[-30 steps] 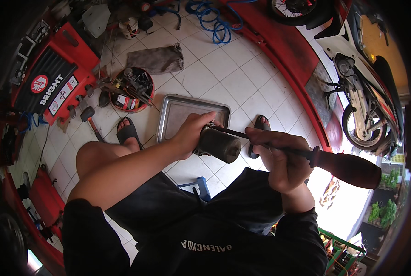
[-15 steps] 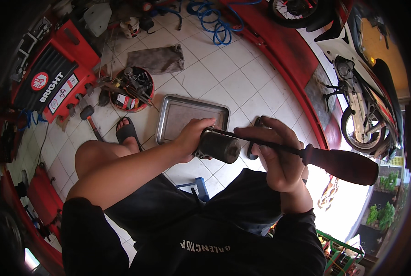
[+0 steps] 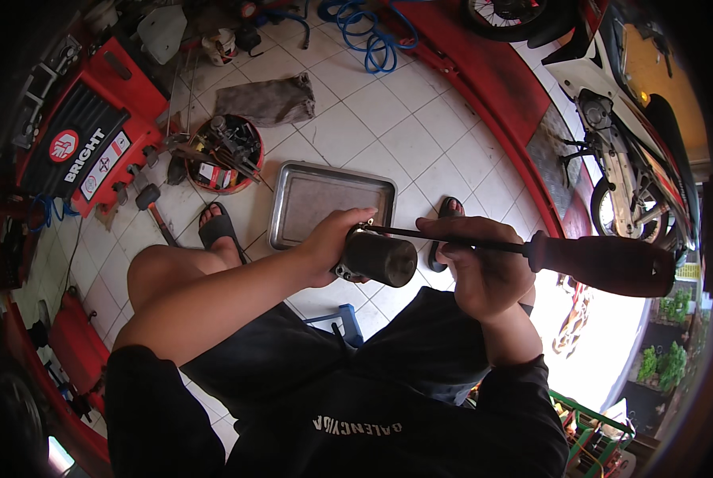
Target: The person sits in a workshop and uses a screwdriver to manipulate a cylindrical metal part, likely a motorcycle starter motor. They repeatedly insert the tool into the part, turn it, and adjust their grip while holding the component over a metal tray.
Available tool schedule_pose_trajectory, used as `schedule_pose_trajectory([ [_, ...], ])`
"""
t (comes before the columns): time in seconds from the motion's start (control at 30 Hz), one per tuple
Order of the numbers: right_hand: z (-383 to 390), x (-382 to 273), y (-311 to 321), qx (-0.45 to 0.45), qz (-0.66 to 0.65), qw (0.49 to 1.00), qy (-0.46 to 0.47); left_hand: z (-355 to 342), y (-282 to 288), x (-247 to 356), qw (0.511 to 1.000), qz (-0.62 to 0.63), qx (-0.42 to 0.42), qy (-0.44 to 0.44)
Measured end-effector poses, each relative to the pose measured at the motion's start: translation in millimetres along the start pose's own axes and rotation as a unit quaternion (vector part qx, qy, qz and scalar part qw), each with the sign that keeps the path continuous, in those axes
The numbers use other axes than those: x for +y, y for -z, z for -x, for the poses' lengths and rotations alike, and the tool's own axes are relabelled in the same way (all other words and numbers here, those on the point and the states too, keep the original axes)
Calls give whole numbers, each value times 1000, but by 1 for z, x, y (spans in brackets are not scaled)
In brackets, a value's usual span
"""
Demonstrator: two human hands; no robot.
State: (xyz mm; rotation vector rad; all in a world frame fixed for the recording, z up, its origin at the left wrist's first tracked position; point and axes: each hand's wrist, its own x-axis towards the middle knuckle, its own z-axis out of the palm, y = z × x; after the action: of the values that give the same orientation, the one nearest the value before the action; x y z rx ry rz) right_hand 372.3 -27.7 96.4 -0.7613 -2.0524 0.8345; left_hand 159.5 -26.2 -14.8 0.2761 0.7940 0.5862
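Observation:
My left hand (image 3: pixel 332 243) grips a dark cylindrical metal part (image 3: pixel 379 259) held above my lap. My right hand (image 3: pixel 480 267) holds the thin shaft of a long screwdriver (image 3: pixel 603 263) with a dark red handle that sticks out to the right. The screwdriver's tip meets the top of the cylindrical part near my left fingers. Below the hands lies an empty metal tray (image 3: pixel 328 199) on the tiled floor. I sit on a low blue stool (image 3: pixel 340 323), with my sandalled feet on either side of the tray.
A round red bowl of tools and small parts (image 3: pixel 222 155) sits left of the tray beside a red toolbox (image 3: pixel 93 147). A grey rag (image 3: pixel 267 99) and a blue hose (image 3: pixel 368 32) lie farther off. A motorcycle (image 3: pixel 635 159) stands on a red ramp (image 3: pixel 492 88) at right.
The screwdriver has levelled out and its tip has slid left onto the top of the cylindrical part. Both hands keep their grip.

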Motion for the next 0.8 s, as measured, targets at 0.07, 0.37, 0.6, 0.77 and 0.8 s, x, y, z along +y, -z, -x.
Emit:
schedule_pose_trajectory([
  [0.07, 4, 9, -3, 21, 48, 998, 23, -1, 2, -2, 1000, 14, -6, 22],
  [0.37, -5, -13, -8, 22, -138, 986, -90, -2, 4, -3, 999, 24, -24, 38],
  [0.6, -6, 1, -3, -5, 66, 998, -12, 1, 3, -4, 999, 7, -32, 37],
  [0.77, -7, 1, -9, -30, -9, 999, 0, 3, -2, -2, 999, 12, -1, 38],
  [0.8, -4, 5, -9, -30, -5, 1000, 5, 4, -5, -1, 999, 10, 16, 36],
])
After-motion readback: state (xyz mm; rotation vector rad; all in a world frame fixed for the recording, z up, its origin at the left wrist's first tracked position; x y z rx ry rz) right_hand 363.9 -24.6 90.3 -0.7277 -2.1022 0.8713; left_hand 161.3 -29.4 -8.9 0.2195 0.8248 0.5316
